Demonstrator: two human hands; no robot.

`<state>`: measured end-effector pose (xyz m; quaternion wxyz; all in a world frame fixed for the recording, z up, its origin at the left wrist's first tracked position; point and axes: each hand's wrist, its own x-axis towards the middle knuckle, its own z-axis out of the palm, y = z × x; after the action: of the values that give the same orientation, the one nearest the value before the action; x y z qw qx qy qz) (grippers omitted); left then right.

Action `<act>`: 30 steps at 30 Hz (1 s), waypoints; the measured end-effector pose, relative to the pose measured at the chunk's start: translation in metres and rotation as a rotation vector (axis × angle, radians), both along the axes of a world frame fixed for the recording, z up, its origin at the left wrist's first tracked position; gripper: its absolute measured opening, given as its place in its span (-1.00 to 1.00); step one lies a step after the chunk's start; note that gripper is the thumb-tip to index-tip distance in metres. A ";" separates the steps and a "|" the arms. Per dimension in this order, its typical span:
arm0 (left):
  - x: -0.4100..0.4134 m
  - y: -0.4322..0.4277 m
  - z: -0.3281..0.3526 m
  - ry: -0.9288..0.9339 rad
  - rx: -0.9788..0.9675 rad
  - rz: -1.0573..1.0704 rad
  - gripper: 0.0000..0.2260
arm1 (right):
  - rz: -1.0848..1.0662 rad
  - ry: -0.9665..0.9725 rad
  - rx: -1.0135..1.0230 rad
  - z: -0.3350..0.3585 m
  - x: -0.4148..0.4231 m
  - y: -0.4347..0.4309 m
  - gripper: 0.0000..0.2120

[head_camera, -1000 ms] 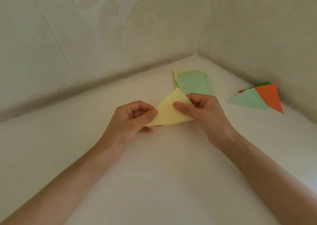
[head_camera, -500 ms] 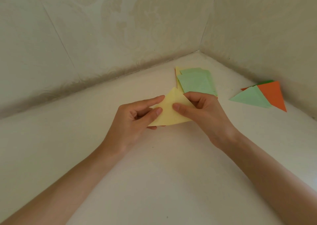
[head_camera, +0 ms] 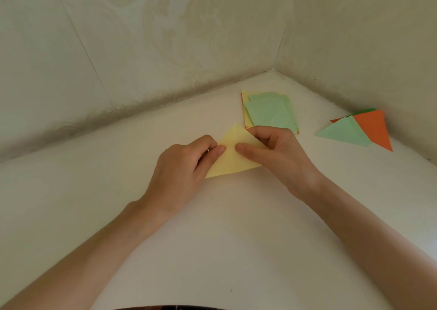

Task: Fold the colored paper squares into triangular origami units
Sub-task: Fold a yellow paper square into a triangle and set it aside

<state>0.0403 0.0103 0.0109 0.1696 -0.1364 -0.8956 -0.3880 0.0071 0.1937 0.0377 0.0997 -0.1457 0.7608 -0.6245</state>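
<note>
Both hands worked close together on one sheet, thumb tips nearly meeting. Left hand (head_camera: 182,167) pinched the yellow triangle (head_camera: 233,160) along its left edge: thumb (head_camera: 214,153) flat on top, other fingers curled at the edge. Right hand (head_camera: 279,153) gripped the right side of the same triangle, thumb (head_camera: 247,150) pressed on the upper face, fingers curled over the upper right edge. Whether the fingers reached under the paper could not be told.

Yellow triangle sat between the two hands, apex pointing away from the person, long edge nearest them, low over the white surface (head_camera: 236,238); contact with the surface was unclear.

Stack of paper squares (head_camera: 272,113) lay just beyond the yellow triangle's apex, to its right, light green sheets on top, yellow and orange edges showing on the stack's left side. Right fingers overlapped the stack's near edge in view.

Well to the right of the yellow triangle, by the wall (head_camera: 354,49): a light green triangle (head_camera: 343,133) overlapping an orange triangle (head_camera: 373,127), with a dark green piece (head_camera: 364,111) just showing behind them.
</note>
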 end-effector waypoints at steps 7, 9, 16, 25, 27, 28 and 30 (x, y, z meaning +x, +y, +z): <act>0.001 0.003 0.000 0.001 0.022 0.016 -0.69 | -0.019 0.011 -0.016 -0.003 -0.001 0.000 -0.97; 0.003 0.008 0.005 -0.031 0.187 0.047 -0.69 | -0.102 -0.082 -0.283 0.002 -0.003 -0.003 -0.87; 0.010 0.017 0.009 -0.063 0.521 0.137 -0.75 | 0.109 -0.346 -0.286 -0.001 0.029 -0.032 -0.87; 0.010 0.016 0.010 -0.072 0.491 0.132 -0.74 | -0.035 -0.352 -0.361 -0.004 0.021 -0.027 -0.88; 0.010 0.016 0.011 -0.090 0.518 0.140 -0.76 | -0.099 -0.336 -0.394 -0.001 0.015 -0.019 -0.86; 0.010 0.016 0.011 -0.095 0.519 0.144 -0.77 | -0.120 -0.319 -0.406 0.000 0.013 -0.016 -0.86; 0.010 0.017 0.011 -0.104 0.516 0.148 -0.77 | -0.158 -0.271 -0.408 -0.001 0.010 -0.013 -0.88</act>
<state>0.0506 0.0271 0.0223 0.1806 -0.0028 -0.7821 -0.5964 0.0172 0.1806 0.0370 0.1204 -0.0178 0.6077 -0.7848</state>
